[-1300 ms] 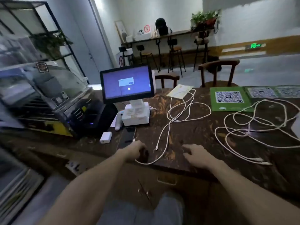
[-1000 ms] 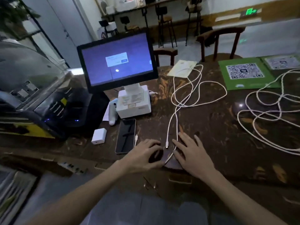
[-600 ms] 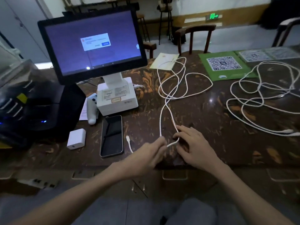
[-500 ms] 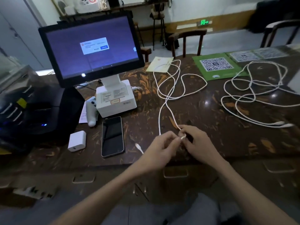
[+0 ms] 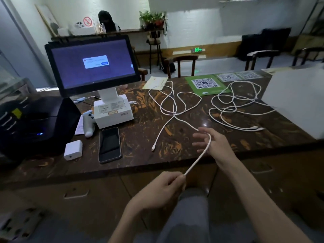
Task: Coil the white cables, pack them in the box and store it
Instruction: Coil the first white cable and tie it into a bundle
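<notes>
coiling has just begun: left hand (image 5: 163,188) pinches the near white cable's (image 5: 173,109) end, right hand (image 5: 213,146) spread, cable draped over it. the other cable (image 5: 235,104) lies at two o'clock. next: wind loops.

Bare forearms, no sleeves, grey trousers (image 5: 189,216)

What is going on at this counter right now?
A person is starting to coil the nearer white cable. The left hand pinches one end just off the dark marbled counter's edge, while the right hand is open with the cable draped over its fingers. The cable's other plug lies free on the counter. A second tangled white cable lies untouched to the right.
</notes>
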Motion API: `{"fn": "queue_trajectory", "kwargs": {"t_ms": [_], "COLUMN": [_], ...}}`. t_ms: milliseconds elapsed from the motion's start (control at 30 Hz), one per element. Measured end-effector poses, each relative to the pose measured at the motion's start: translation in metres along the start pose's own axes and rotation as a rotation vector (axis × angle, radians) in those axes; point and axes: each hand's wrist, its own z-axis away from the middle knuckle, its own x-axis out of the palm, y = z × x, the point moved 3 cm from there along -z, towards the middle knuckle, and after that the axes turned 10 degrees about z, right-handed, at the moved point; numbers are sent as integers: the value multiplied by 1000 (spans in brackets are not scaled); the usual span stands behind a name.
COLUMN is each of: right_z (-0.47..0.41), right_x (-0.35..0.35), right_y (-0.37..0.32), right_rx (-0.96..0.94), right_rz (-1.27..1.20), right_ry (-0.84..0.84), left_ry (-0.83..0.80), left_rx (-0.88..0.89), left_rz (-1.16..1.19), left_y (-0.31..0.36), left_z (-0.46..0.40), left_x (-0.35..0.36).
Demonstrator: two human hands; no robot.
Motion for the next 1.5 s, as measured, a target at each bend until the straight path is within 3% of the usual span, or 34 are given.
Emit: {"fn": "queue_trajectory", "kwargs": {"t_ms": [100, 167, 233, 300, 367, 467, 600, 633, 733, 867, 967, 1100, 1233, 1367, 1500], "right_z": [27, 47, 70, 88, 98, 106, 114, 115, 124, 133, 135, 137, 140, 142, 140], "right_x": [9, 20, 35, 44, 47, 44, 50, 54, 66, 64, 63, 66, 74, 79, 71], "right_y": [2, 5, 6, 5, 7, 12, 18, 22, 29, 27, 22, 16, 6, -1, -2], "right_rx": [97, 120, 115, 110, 118, 39, -174, -205, -228, -320, -387, -419, -468, -542, -625], "right_rz": [-346, -436, -512, -521, -413, -232, 310, 394, 309, 342, 484, 457, 439, 456, 598], "right_ry": [15, 39, 33, 20, -12, -46, -124, -169, -254, -67, -18, 53, -110, -189, -29], "left_ry": [146, 188, 145, -25, -190, -280, -352, -322, -137, 248, 481, 634, 739, 659, 414], "left_rx": [48, 70, 63, 71, 118, 209, 343, 374, 473, 598, 655, 627, 598, 507, 204], "left_rz": [323, 459, 630, 744, 722, 695, 944, 953, 1000, 1160, 1179, 989, 493, -80, -438], "left_y": [-5, -4, -6, -3, 2, 9, 21, 23, 30, 30, 26, 23, 17, 10, -10], "left_z": [4, 5, 3, 3, 7, 17, 33, 35, 39, 40, 43, 46, 46, 38, 32], "left_x": [10, 17, 24, 32, 38, 41, 37, 34, 17, -6, -18, -28, -31, -28, -28]}}
